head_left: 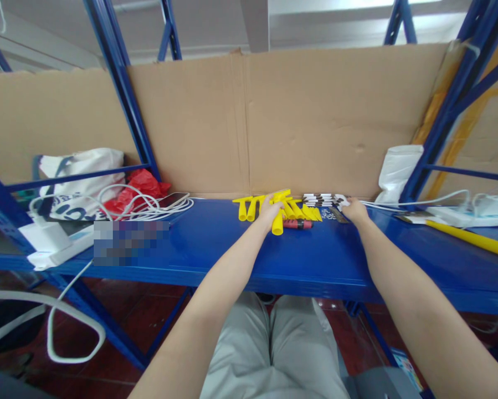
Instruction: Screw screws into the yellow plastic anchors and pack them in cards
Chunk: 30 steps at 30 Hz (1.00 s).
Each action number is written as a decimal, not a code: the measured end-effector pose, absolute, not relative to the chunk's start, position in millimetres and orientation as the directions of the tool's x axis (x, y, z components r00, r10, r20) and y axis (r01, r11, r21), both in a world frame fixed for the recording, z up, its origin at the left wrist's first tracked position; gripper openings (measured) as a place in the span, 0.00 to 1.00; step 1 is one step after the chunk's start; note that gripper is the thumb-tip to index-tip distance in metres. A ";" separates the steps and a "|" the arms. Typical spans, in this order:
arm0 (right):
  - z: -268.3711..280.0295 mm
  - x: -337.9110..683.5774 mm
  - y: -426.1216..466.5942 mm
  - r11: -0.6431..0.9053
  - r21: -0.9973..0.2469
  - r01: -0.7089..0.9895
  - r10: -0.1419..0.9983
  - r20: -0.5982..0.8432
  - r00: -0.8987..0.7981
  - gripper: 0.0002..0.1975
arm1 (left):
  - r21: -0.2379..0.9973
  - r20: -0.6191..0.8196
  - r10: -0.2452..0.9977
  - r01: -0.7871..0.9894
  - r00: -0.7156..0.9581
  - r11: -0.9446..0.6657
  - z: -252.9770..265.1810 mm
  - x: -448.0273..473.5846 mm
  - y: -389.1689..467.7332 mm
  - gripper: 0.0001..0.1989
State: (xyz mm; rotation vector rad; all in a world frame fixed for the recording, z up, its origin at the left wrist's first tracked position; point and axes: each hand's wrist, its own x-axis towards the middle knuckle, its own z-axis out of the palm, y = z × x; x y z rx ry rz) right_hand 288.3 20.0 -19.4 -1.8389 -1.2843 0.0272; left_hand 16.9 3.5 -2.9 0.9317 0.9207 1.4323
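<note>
My left hand [268, 210] is closed round a yellow T-shaped plastic piece [277, 224], its round tube end pointing toward me. Several similar yellow pieces [251, 209] lie to either side of it at the back of the blue shelf. Flat yellow pieces [312, 213] are beside them, and a red-and-black tool handle [298, 224] lies just in front. At the right, my right hand [354, 210] has its fingers closed at a white part with dark marks [340, 200]; the fingertips are partly hidden. Brown-and-white striped pieces [317, 199] and small scattered bits [327, 214] lie to its left.
Cardboard [315, 122] walls off the back. Left are a white power strip [61, 249], coiled white cable [161, 208], a red plastic bag [143, 188] and a cloth bag [82, 177]. Right are a white pouch [399, 172] and a long yellow tube [473, 238].
</note>
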 end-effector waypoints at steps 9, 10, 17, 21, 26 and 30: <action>22.2 238.1 -0.3 0.125 -0.636 0.762 0.781 0.536 0.319 0.03 | 0.978 0.018 0.996 -0.209 0.090 0.001 2.6 11.0 2.7 0.07; 24.5 232.2 -3.2 0.195 -0.660 0.725 0.841 0.493 0.222 0.05 | 0.981 -0.003 0.995 -0.190 0.102 0.022 3.5 10.2 2.2 0.05; 22.9 213.4 -17.5 0.309 -0.693 0.651 0.927 0.067 -0.368 0.17 | 0.963 -0.072 0.969 -0.236 0.237 0.130 5.7 1.8 -2.1 0.04; 21.6 210.2 -17.9 0.330 -0.581 0.744 0.891 -0.068 -0.448 0.20 | 0.953 -0.090 0.951 -0.251 0.296 0.169 3.8 -2.8 -0.6 0.05; 20.0 203.6 -17.7 0.321 -0.478 0.818 0.893 -0.136 -0.430 0.22 | 0.958 -0.174 0.938 -0.167 0.301 0.232 1.8 -4.1 3.5 0.06; 21.9 209.1 -21.1 0.317 -0.580 0.750 0.898 -0.072 -0.435 0.24 | 0.964 -0.197 0.935 -0.113 0.295 0.239 3.6 -5.1 4.7 0.07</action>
